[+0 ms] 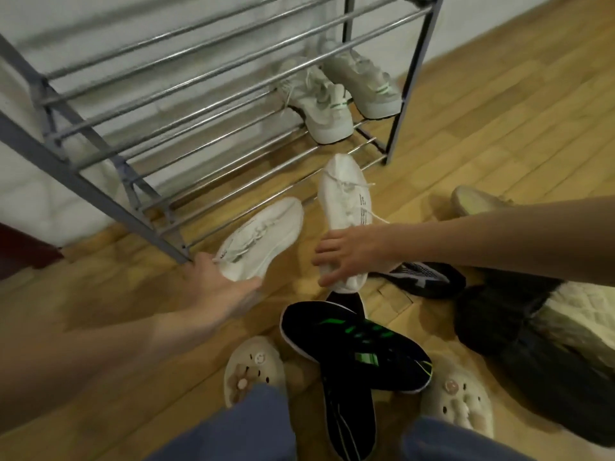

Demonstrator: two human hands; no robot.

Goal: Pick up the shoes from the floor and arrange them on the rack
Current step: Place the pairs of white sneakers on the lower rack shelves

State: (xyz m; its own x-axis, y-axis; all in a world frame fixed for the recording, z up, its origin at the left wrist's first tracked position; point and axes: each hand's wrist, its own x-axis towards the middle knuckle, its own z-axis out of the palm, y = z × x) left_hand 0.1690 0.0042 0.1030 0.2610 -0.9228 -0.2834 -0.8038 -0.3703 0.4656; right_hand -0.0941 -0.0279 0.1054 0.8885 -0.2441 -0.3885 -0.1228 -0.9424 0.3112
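Two white sneakers lie on the wooden floor in front of a grey metal shoe rack. My left hand wraps around the heel of the left white sneaker. My right hand rests over the heel end of the right white sneaker, fingers spread across it. A pair of pale grey sneakers with green stripes stands on a lower shelf at the rack's right end. Two black sneakers with green marks lie crossed near my feet.
I wear cream clogs and blue trousers. A black and grey shoe lies right of my right hand, a beige shoe further right. A dark bag or garment sits at the right. White wall behind the rack.
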